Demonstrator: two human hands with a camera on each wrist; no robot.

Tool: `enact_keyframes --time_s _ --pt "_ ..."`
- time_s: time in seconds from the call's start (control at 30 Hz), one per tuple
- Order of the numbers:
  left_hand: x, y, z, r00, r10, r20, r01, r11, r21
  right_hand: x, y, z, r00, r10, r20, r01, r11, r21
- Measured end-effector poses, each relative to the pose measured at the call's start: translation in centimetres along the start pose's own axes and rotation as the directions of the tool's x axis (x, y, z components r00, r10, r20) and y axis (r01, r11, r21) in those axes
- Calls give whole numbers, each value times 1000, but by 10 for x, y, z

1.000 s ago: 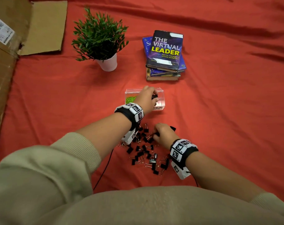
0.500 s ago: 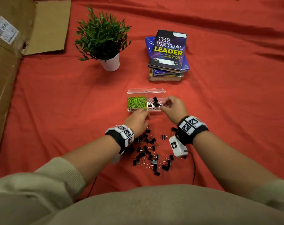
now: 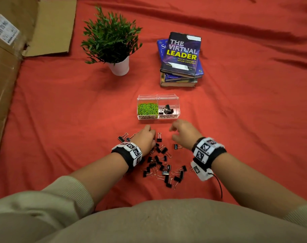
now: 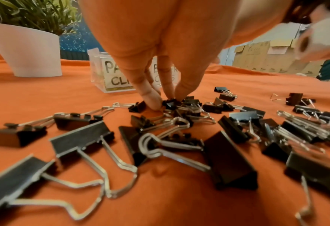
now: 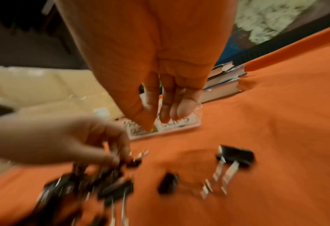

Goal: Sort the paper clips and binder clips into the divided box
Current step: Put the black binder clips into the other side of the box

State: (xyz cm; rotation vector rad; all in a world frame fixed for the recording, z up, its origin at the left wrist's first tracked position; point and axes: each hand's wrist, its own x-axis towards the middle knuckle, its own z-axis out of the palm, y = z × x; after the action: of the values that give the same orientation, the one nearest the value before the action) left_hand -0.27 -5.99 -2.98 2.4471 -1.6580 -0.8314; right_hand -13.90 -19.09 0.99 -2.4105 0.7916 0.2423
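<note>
box (image 3: 177, 109) labels: "paper clips", "binder clips"; book (image 3: 181, 55): "the virtual leader".

Right-wrist view of binder clips (image 5: 102, 183) motion-blurred

Even, soft indoor light, faint shadows; head view sharp; right wrist view motion-blurred; left wrist foreground soft, edges bowed.

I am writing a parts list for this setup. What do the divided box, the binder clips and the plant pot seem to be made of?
Divided box: probably clear hard plastic or acrylic, glossy; the clips inside show through its walls.
Binder clips: seemingly black-coated sheet metal, slightly shiny, with bare silvery wire handles that catch the light.
Plant pot: white and smooth with a matte look; plastic or ceramic, I cannot tell which.
</note>
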Motion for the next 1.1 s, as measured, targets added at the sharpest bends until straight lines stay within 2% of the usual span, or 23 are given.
enact_keyframes --time_s 0.07,0.17,0.27,0.37,0.43,0.57,0.67,0.97,1.1 --pt "0 1 0 1000 -10 4 10 1000 -27 -16 6 20 989 -24 148 40 994 -105" --pt "-1 1 0 1000 -21 2 21 995 -100 -28 16 40 981 3 196 21 992 -122" --pt "-1 1 0 999 -40 7 41 988 -150 -32 22 42 992 0 124 10 996 -84" --pt "-2 2 1 998 -53 -16 49 976 -214 -30 31 32 996 42 -81 -46 998 -43" --pt "-2 5 1 998 -53 -45 40 969 -243 -25 36 25 982 94 -163 -104 993 -59" --pt "0 16 3 996 -3 -92 -19 971 -238 -22 38 22 983 172 -57 -178 976 -129" --pt "3 21 6 997 28 -77 -42 983 -181 -21 39 25 984 178 -16 -179 979 -92" --pt "0 19 14 996 79 -39 -80 997 -21 -21 47 28 971 232 -56 -231 973 27" --pt "3 20 11 998 61 4 -61 998 20 -21 47 30 973 222 -67 -219 974 57"
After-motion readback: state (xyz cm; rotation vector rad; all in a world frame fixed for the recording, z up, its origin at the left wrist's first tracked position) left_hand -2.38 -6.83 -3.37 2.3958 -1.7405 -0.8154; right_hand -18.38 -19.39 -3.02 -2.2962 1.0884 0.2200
